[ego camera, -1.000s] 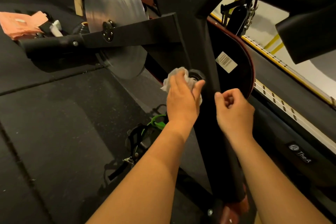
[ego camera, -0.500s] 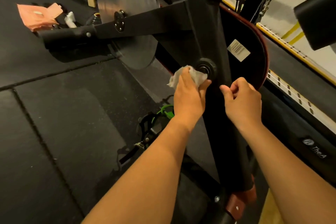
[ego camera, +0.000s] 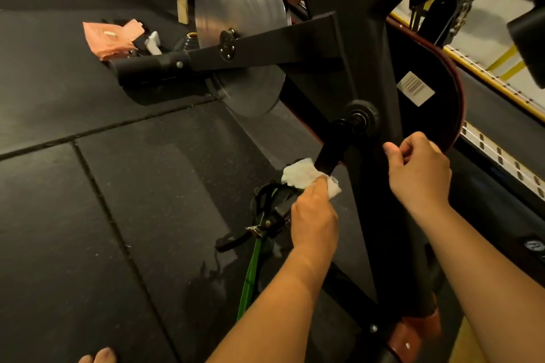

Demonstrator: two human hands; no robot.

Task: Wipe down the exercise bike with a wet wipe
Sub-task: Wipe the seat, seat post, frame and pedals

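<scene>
Exercise bike (ego camera: 380,230) fills the right half of the head view, its black frame post running from 12 down to 5 o'clock, with the silver flywheel (ego camera: 239,23) at 11 o'clock. Wet wipe (ego camera: 300,175), a bunched white wad, sits near the centre of view, at 7 o'clock from the crank hub (ego camera: 361,118), pressed on the lower end of the crank arm (ego camera: 333,147). Left hand (ego camera: 314,215) grips it, fingers curled over the wad, just above the pedal (ego camera: 271,206) with its green strap. Right hand (ego camera: 418,171) at 4 o'clock from the hub: fingers curled in, nothing seen in them, thumb tip at the post's edge, likely bracing. Step in hand, as I read it: wiping the crank arm, at its pedal end. Next move probably calls for working the wipe round the arm's hidden faces, then onto the pedal body and strap. The crank may swing under pressure, so the free hand may need to steady it. Pink packet (ego camera: 109,38) lies on the floor mats (ego camera: 118,186) at 10 o'clock.
</scene>
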